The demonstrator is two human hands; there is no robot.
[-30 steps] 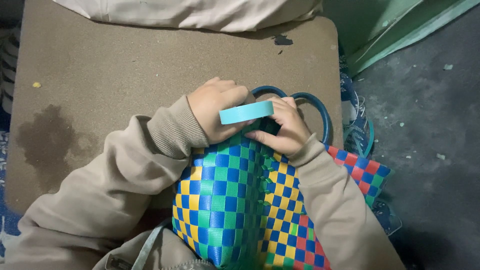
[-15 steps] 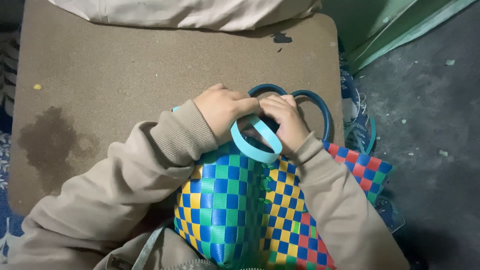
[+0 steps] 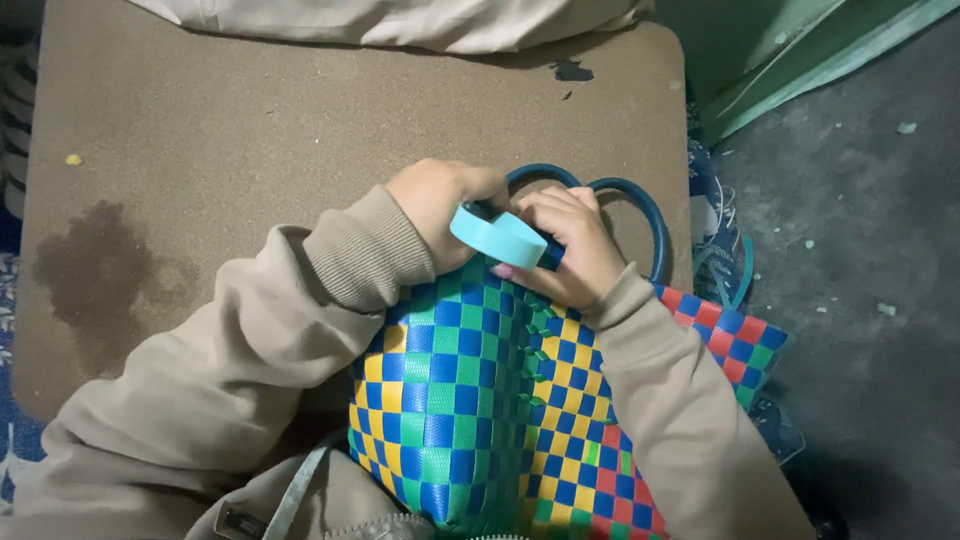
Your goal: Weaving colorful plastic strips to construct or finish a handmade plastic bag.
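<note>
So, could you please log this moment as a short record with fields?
left hand: gripping one end of the light blue strip
right hand: pinching the strip at the basket's top edge
basket: woven basket, checkered blue, green and yellow, red on one side, resting in the lap
handles: dark teal handles behind the hands
surface: brown board with a dark stain

Left hand (image 3: 440, 205): curled, knuckles up, fingers pinched closed at the middle of the view.
Right hand (image 3: 565, 245): bent fingers gripping closed, touching the left hand.
Arms: both in beige sleeves, reaching up from the bottom edge and converging.
</note>
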